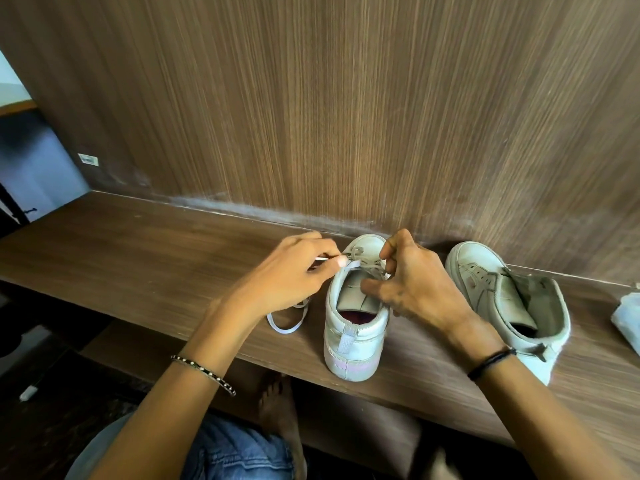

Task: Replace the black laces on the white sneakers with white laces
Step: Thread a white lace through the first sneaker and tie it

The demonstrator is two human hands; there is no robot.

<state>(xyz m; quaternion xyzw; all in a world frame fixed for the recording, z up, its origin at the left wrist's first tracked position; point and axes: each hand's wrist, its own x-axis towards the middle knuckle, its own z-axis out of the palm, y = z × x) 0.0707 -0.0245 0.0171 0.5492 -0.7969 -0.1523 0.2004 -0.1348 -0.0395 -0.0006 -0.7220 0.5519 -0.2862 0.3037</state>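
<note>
A white sneaker (pixel 349 341) stands heel toward me on the wooden shelf (pixel 138 251), with a white lace crossed through its front eyelets. My left hand (pixel 294 275) pinches the tip of the white lace (pixel 287 327) beside the sneaker's left eyelet row; the slack loops on the shelf to the left. My right hand (pixel 412 289) pinches the lace on the right side, thumb across the tongue. A second white sneaker (pixel 502 299) stands to the right with no lace, its tongue pulled open. No black lace is in view.
A wood-grain back panel (pixel 346 116) rises right behind the shoes. A crumpled pale cloth or bag (pixel 628 320) lies at the shelf's far right edge. Below the shelf's front edge are my denim-clad knee (pixel 235 452) and a bare foot (pixel 280 410).
</note>
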